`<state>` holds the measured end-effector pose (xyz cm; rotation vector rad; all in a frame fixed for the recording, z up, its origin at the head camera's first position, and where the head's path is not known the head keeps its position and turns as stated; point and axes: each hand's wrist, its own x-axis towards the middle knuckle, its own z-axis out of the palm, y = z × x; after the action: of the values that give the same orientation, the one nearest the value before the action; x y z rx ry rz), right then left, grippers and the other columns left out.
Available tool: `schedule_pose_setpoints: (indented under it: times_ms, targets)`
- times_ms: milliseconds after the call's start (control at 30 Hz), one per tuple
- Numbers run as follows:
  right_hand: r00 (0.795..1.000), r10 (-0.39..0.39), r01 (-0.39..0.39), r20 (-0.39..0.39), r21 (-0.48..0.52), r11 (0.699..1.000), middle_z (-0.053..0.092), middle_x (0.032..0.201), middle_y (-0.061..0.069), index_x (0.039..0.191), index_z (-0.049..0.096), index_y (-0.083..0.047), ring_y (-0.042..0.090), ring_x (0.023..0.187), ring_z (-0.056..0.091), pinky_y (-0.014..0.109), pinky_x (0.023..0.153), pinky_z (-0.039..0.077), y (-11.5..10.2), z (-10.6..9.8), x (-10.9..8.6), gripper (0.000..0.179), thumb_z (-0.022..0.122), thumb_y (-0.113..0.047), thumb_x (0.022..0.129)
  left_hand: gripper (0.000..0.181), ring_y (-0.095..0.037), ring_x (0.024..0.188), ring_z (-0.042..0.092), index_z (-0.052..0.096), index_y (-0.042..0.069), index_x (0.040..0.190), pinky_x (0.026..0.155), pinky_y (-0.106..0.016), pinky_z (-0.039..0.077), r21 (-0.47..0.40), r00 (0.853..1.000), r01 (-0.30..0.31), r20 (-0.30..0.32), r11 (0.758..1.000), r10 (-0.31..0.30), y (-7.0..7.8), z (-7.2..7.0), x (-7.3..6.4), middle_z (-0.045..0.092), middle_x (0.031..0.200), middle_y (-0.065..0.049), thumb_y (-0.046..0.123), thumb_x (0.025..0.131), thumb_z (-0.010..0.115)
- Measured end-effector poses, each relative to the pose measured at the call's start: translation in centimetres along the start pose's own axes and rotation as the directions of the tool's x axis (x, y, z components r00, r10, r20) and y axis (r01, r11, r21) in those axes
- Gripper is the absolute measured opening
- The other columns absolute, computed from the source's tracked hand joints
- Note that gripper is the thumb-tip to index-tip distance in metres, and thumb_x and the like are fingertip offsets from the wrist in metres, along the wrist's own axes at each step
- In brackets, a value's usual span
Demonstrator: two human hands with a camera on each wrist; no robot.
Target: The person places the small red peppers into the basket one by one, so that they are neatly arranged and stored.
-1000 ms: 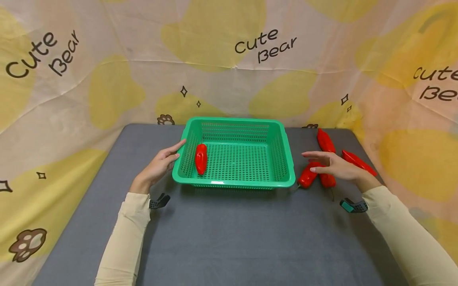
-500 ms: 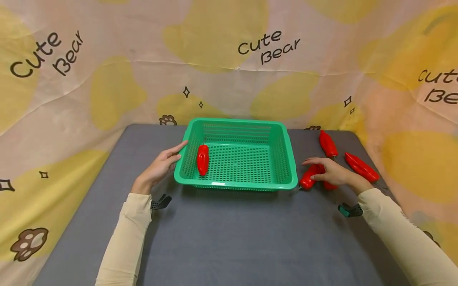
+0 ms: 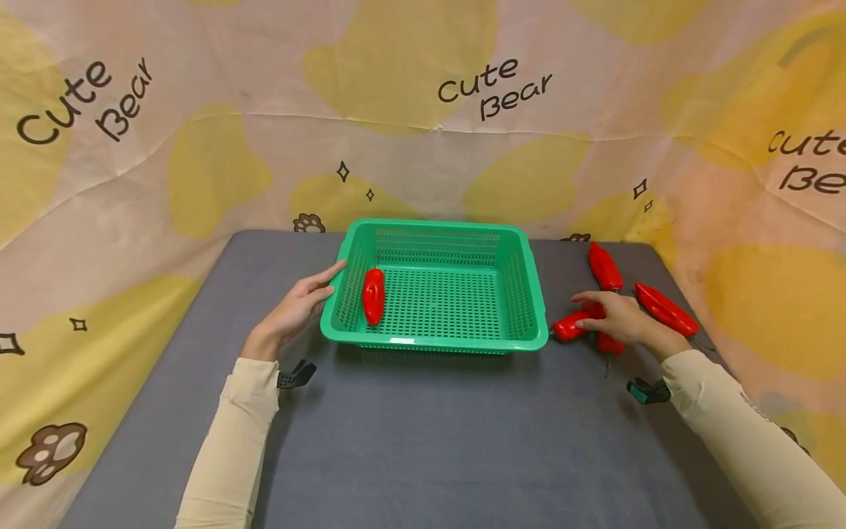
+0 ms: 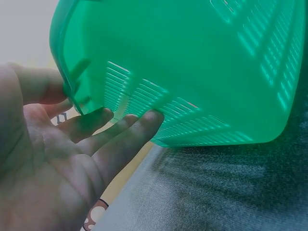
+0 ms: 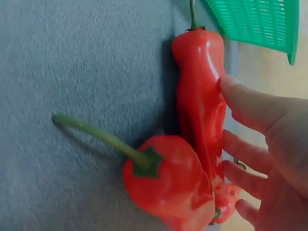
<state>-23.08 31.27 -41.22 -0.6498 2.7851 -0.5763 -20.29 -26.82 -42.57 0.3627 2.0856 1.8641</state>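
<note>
My left hand [image 3: 291, 312] is at the left side of the green basket [image 3: 432, 344], fingers fairly straight. In the left wrist view its fingertips touch the basket's outer wall [image 4: 192, 72], with the thumb at the rim. One red pepper [image 3: 373, 296] lies inside the basket at the left. My right hand [image 3: 617, 317] holds another red pepper [image 5: 199, 86] between thumb and fingers, on the table right of the basket. That pepper's stem points toward the basket; the far fingertips are hidden. Close beside it lies a red pepper [image 5: 166, 175] with a long green stem.
Two more red peppers lie farther right, one at the back [image 3: 604, 266] and one near the right edge [image 3: 666, 308]. The grey table [image 3: 423, 433] stretches toward me. A patterned cloth [image 3: 396, 73] hangs behind and at both sides.
My right hand has come down onto the pepper nearest the basket and closed on it. That pepper has turned more sideways. The left hand keeps its place at the basket.
</note>
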Motion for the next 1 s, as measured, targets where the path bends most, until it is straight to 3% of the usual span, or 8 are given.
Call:
schedule_pose_setpoints:
  times_ms: [200, 467, 567, 633, 700, 800, 867, 1000]
  targets:
    - [0.995, -0.077, 0.071, 0.061, 0.093, 0.993, 0.064, 0.129, 0.028, 0.137, 0.056, 0.008, 0.041, 0.114, 0.062, 0.06, 0.098, 0.05, 0.8, -0.5, -0.1, 0.05, 0.073, -0.008, 0.092, 0.053, -0.004, 0.081, 0.058, 0.023, 0.023, 0.162, 0.087, -0.019, 0.054, 0.01, 1.0, 0.006, -0.022, 1.0, -0.006, 0.1, 0.1, -0.1, 0.06, 0.121, -0.004, 0.02, 0.111, 0.037]
    - [0.999, -0.038, 0.038, 0.016, 0.038, 0.999, 0.066, 0.12, 0.028, 0.127, 0.061, 0.007, 0.045, 0.11, 0.061, 0.064, 0.097, 0.049, 1.8, -0.3, 0.3, 0.04, 0.072, -0.006, 0.091, 0.054, -0.001, 0.106, 0.063, 0.021, 0.024, 0.163, 0.094, -0.021, 0.055, -0.002, 1.0, 0.018, -0.01, 1.0, -0.018, 0.2, 0.1, -0.1, 0.045, 0.152, -0.014, 0.019, 0.111, 0.036]
    - [1.0, -0.004, 0.004, -0.001, 0.035, 0.999, 0.067, 0.116, 0.027, 0.119, 0.059, 0.005, 0.045, 0.107, 0.062, 0.063, 0.095, 0.05, 1.7, -0.3, 0.7, 0.036, 0.074, -0.01, 0.09, 0.054, 0.0, 0.106, 0.063, 0.021, 0.024, 0.163, 0.094, -0.021, 0.055, 0.002, 1.0, 0.018, -0.012, 1.0, -0.018, 0.3, 0.1, -0.1, 0.043, 0.154, -0.014, 0.02, 0.111, 0.036]
    - [1.0, 0.014, -0.014, -0.005, 0.028, 0.999, 0.066, 0.114, 0.028, 0.114, 0.056, 0.003, 0.044, 0.105, 0.062, 0.061, 0.093, 0.051, 1.6, -0.2, 0.9, 0.035, 0.076, -0.013, 0.09, 0.054, 0.002, 0.09, 0.063, 0.022, 0.025, 0.163, 0.088, -0.018, 0.054, 0.014, 1.0, 0.019, -0.019, 1.0, -0.019, 0.3, 0.1, -0.2, 0.057, 0.132, -0.017, 0.02, 0.111, 0.037]
    - [0.999, 0.032, -0.032, -0.007, 0.036, 0.999, 0.065, 0.114, 0.029, 0.11, 0.053, 0.001, 0.043, 0.104, 0.061, 0.059, 0.091, 0.051, 1.5, -0.1, 1.1, 0.035, 0.076, -0.014, 0.09, 0.054, 0.003, 0.089, 0.062, 0.022, 0.024, 0.163, 0.088, -0.018, 0.054, 0.019, 1.0, 0.019, -0.02, 1.0, -0.018, 0.3, 0.1, -0.2, 0.056, 0.133, -0.015, 0.02, 0.111, 0.037]
    - [0.999, 0.043, -0.043, -0.005, 0.061, 0.997, 0.062, 0.12, 0.033, 0.116, 0.047, 0.003, 0.047, 0.109, 0.059, 0.061, 0.094, 0.05, 1.3, 0.0, 1.1, 0.042, 0.075, -0.015, 0.091, 0.054, 0.0, 0.099, 0.064, 0.021, 0.024, 0.163, 0.089, -0.017, 0.054, 0.016, 1.0, 0.024, -0.014, 1.0, -0.024, 0.3, 0.2, -0.3, 0.053, 0.143, -0.018, 0.019, 0.111, 0.036]
    - [0.999, 0.047, -0.047, 0.007, 0.084, 0.995, 0.058, 0.126, 0.035, 0.129, 0.042, 0.003, 0.049, 0.113, 0.058, 0.064, 0.098, 0.048, 1.1, 0.0, 1.0, 0.052, 0.074, -0.015, 0.092, 0.054, -0.009, 0.128, 0.058, 0.019, 0.024, 0.163, 0.096, -0.02, 0.054, 0.007, 1.0, 0.026, -0.003, 1.0, -0.026, 0.3, 0.2, -0.2, 0.022, 0.168, -0.009, 0.018, 0.112, 0.035]
    - [0.999, 0.017, -0.02, 0.037, 0.096, 0.995, 0.052, 0.136, 0.037, 0.152, 0.023, -0.003, 0.052, 0.118, 0.058, 0.068, 0.101, 0.045, 0.7, 0.0, 0.9, 0.076, 0.071, -0.013, 0.094, 0.055, -0.02, 0.14, 0.051, 0.018, 0.024, 0.163, 0.097, -0.02, 0.054, 0.012, 1.0, 0.028, 0.0, 1.0, -0.028, 0.4, 0.2, -0.3, 0.016, 0.17, -0.01, 0.019, 0.112, 0.035]
